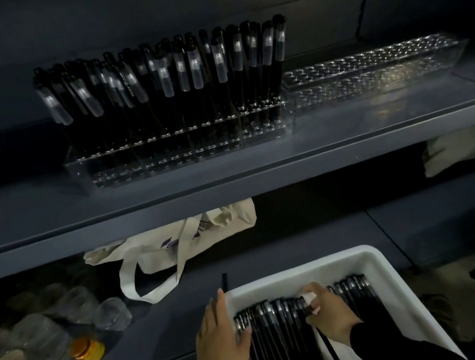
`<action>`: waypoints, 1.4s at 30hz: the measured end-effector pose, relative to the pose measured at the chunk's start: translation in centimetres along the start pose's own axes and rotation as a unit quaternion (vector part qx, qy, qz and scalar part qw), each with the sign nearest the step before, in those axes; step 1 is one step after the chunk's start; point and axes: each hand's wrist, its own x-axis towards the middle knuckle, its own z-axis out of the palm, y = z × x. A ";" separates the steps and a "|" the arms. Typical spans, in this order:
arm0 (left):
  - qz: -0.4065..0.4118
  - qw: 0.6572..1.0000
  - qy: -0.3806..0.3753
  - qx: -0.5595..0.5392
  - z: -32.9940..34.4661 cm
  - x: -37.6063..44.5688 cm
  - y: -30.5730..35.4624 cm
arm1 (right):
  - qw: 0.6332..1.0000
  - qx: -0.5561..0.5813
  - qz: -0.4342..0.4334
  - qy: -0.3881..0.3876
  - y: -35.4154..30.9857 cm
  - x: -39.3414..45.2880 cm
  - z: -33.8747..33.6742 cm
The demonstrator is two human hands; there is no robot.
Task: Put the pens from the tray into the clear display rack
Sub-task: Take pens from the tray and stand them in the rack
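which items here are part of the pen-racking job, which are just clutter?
Job:
white tray
pens in tray
filled clear rack
empty clear rack
left hand
right hand

Clutter:
canvas bag
clear cups
orange-lidded jar
folded cloth

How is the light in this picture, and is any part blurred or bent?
Head view: dim throughout; the white tray is brightest, the racked pens only dark shapes with pale glints; the empty rack shows faint reflections; shelf edge bows from the wide lens; both hands look slightly soft.
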 end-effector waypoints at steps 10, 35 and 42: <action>0.197 0.858 0.465 -0.091 -14.8 -1.1 2.7 | 0.893 0.140 -0.370 0.216 -16.8 -12.6 -14.8; 0.085 0.910 0.373 -0.161 -24.5 4.2 3.9 | 0.865 0.056 -0.424 0.263 -29.6 -6.9 -19.2; 0.105 0.902 0.408 -0.096 -22.1 2.8 3.7 | 0.870 0.109 -0.415 0.241 -24.0 -7.8 -17.1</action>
